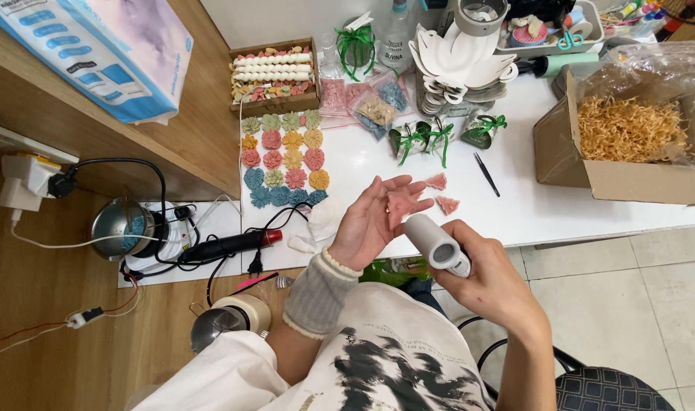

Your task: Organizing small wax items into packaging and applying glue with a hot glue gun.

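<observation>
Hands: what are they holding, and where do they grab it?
Left hand cradles a pink piece on its open palm. Right hand grips a grey-white tool around its lower body.

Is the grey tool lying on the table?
No, the right hand holds the grey tool up beside the left hand.

The left hand is raised palm-up with fingers spread and slightly curled, its wrist in a grey ribbed cuff. The right hand is closed in a grip, forearm bare and bent inward.
</observation>
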